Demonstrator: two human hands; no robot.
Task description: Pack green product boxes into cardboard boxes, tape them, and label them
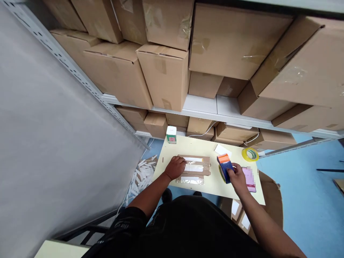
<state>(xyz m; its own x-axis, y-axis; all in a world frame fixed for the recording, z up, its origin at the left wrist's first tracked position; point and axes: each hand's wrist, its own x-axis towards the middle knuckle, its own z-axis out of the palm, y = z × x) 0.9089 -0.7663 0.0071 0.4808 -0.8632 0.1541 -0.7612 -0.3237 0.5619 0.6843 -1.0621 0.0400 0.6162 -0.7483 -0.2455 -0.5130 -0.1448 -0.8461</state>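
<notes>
- My right hand (237, 175) has its grip closed around the blue-and-orange tape dispenser (226, 168), over the right half of the tabletop (185, 147); I can't tell from my view whether the dispenser touches the surface.
- My left hand (176, 167) lies on the left end of the flat cardboard package (195, 164), fingers bent over it; I can't tell whether that grip is closed on the cardboard or only pressing.
- I see the package near the middle of the tabletop, with white labels and shiny clear tape across it, some of it along the edge nearest me.
- Behind the dispenser I have a small white piece (220, 148) lying flat, and a yellow tape roll (244, 154) near the far right corner.
- A pink item (248, 176) lies just right of my right hand, partly blurred.
- At the far left corner I see a green-and-white box (171, 136) standing upright.
- Past the tabletop, cardboard boxes (163, 79) fill the shelf (201, 104).
- White scraps (142, 175) are heaped on the floor to my left.
</notes>
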